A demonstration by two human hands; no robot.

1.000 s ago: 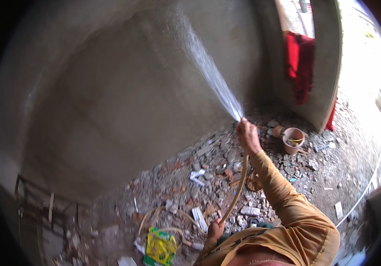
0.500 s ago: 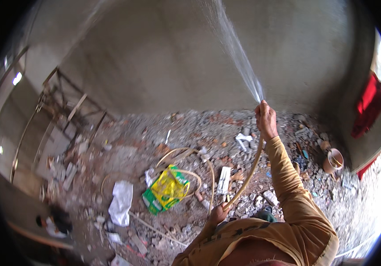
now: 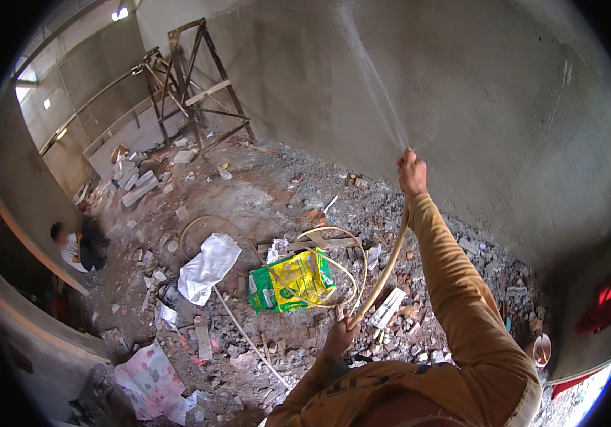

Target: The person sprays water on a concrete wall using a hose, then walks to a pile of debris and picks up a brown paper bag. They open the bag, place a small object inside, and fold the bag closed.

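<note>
A pale yellow hose (image 3: pixel 388 269) runs between my two hands. At its end, my right hand (image 3: pixel 412 174) is closed around the mouth, with the arm stretched forward. From there a thin fan of water (image 3: pixel 373 71) shoots up against the grey plastered wall (image 3: pixel 284 85). Lower down and close to my body, my left hand (image 3: pixel 339 336) grips the same hose. Loops of it lie on the ground over a green and yellow sack (image 3: pixel 298 277). A white sack (image 3: pixel 208 269) lies to the left of that one.
Rubble and broken bricks cover the ground. A metal trestle frame (image 3: pixel 213 67) stands by the wall at far left. Another person (image 3: pixel 70 250) crouches at the left. A bucket (image 3: pixel 541 350) and red cloth (image 3: pixel 608 309) are at right. A stained sheet (image 3: pixel 152 384) lies near left.
My view has turned left, bringing the trestle and crouching person further into sight. Both hands keep their hold on the hose. The water jet looks thinner and fainter now.
</note>
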